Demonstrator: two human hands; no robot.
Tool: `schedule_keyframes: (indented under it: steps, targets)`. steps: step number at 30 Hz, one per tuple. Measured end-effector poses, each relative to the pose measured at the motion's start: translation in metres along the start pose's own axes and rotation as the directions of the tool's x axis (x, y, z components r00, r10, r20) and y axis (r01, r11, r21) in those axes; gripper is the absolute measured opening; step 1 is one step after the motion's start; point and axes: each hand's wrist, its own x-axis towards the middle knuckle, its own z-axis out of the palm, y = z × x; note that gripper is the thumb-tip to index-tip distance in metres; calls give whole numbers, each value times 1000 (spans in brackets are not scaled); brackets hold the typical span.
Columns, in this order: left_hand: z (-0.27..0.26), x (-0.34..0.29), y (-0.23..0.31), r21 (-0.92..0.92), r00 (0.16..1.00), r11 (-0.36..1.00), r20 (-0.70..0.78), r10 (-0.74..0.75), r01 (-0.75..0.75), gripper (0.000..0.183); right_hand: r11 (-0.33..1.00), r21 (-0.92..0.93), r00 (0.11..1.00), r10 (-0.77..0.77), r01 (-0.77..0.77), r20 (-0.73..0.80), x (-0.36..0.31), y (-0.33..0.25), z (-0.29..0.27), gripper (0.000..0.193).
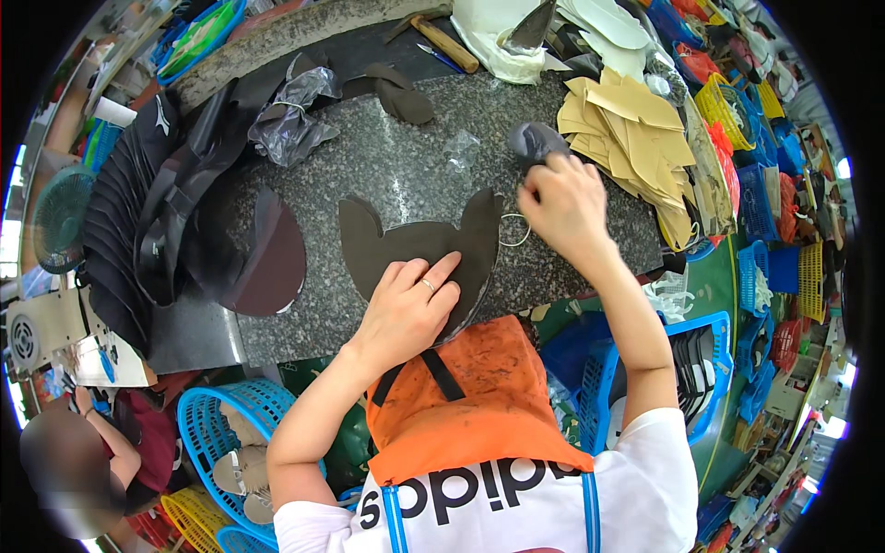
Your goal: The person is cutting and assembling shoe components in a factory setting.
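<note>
A dark, U-shaped flat piece (406, 244), which looks like a shoe upper cut from sheet material, lies on the speckled stone worktop (323, 336) in front of me. My left hand (410, 304) rests flat on its lower right part, fingers extended. To the right, my right hand (567, 203) is raised with curled fingers, close to a dark rounded object (537, 143) wrapped in something shiny. What its fingertips hold, if anything, is hidden. A thin pale cord loop (516, 229) shows between the dark piece and that hand.
Black curved pieces (120, 221) stand in a row at left, beside a maroon-and-black piece (267, 267). Tan sheets (627, 138) are piled at right. A hammer (447, 44) lies at the back. Blue baskets (244, 405) flank my orange apron (470, 396); another person (111, 452) sits lower left.
</note>
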Motion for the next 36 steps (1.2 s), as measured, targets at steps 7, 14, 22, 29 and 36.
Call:
schedule_keyframes:
  steps: [7,14,22,29,36]
  targets:
    - [-6,6,1,-3,999,1000,49,-20,20,15,881,86,867,-473,465,156,-23,-4,-21,15]
    - [-19,36,1,17,944,999,327,-49,46,15,996,-80,976,45,-29,213,-15,32,-104,19]
    - [-47,47,24,-734,751,213,660,4,645,39,-160,964,961,143,-213,237,-21,11,-97,27]
    - [-31,46,27,-870,812,-488,334,-479,71,51,501,861,996,-67,86,-61,-74,-36,-80,36]
    - [-35,2,17,-965,753,-232,243,-611,123,47,-522,813,949,20,-257,313,-89,-42,-21,61]
